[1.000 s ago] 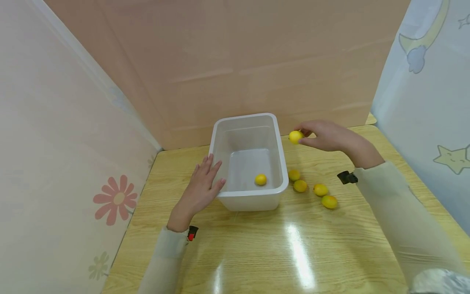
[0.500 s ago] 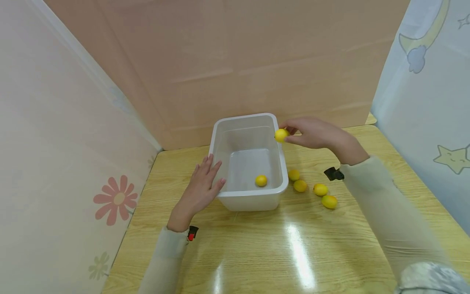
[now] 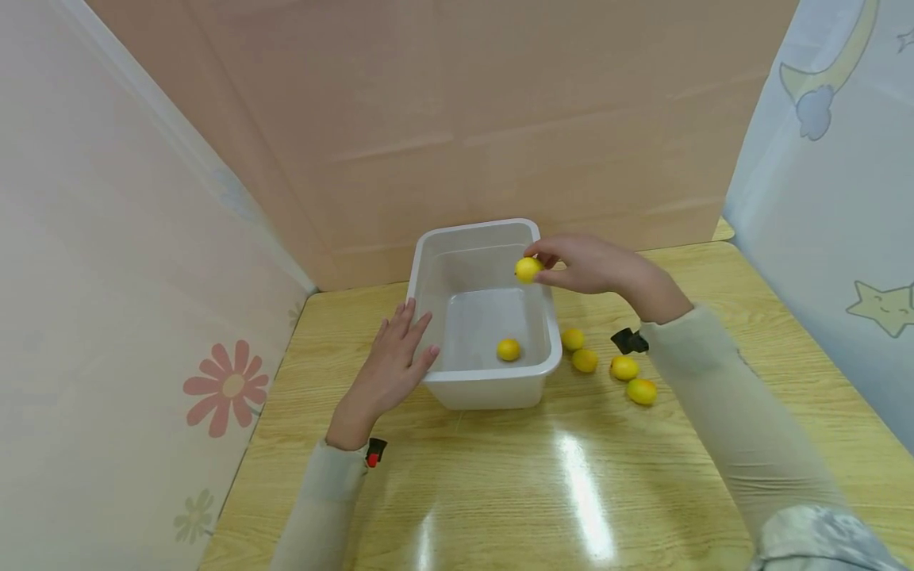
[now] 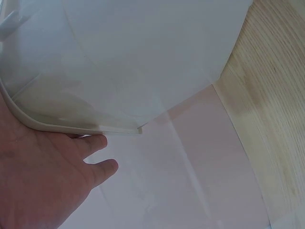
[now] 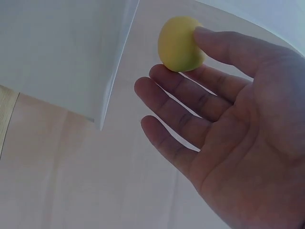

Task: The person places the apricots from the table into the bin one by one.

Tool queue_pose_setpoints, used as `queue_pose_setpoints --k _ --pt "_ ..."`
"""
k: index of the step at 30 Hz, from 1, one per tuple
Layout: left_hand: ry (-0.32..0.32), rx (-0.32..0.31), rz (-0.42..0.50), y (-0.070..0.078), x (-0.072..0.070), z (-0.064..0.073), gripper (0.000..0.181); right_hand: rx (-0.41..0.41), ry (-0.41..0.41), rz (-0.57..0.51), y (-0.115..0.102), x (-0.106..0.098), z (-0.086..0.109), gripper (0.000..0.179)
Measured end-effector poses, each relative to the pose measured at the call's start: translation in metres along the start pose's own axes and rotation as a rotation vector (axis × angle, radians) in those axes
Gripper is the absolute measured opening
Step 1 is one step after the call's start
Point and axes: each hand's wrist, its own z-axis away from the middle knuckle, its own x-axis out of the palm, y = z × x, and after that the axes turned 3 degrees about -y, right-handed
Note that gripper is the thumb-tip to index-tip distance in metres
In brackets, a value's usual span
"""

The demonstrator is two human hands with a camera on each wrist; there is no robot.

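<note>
My right hand [image 3: 593, 266] pinches a small yellow mango-like fruit [image 3: 527, 270] between thumb and fingertips, over the right side of a white plastic tub [image 3: 493, 374]. In the right wrist view this fruit [image 5: 178, 44] has a greenish underside, and the other fingers extend loosely below it. My left hand [image 3: 389, 365] rests with spread fingers on the tub's left rim; the left wrist view puts its palm against the rim's outer edge. Another yellow-orange fruit [image 3: 508, 350] lies on the tub floor near the front.
Right of the tub, several more fruits lie on the wooden table [image 3: 514, 484]: a pair [image 3: 585, 361] close beside its wall and a pair [image 3: 641, 392] farther right. A pinkish-brown sheet [image 3: 457, 119] hangs behind the tub, with pale patterned panels at both sides.
My right hand has carried the held fruit leftward, from right of the tub across its right rim to above its inside. My left hand has stayed at the left rim.
</note>
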Motion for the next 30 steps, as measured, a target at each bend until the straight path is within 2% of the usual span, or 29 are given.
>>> queue_pose_setpoints --k 8,16,30 --pt "-0.002 0.0 0.008 0.0 0.0 0.0 0.065 0.019 -0.033 -0.006 -0.005 0.001 -0.002 0.043" --pt "0.009 0.005 -0.001 -0.001 0.0 0.0 0.064 0.047 -0.024 0.0 -0.004 -0.001 0.0 0.042" --pt "0.008 0.001 0.002 -0.002 0.0 -0.001 0.064 0.057 0.056 -0.019 0.012 -0.01 0.013 0.043"
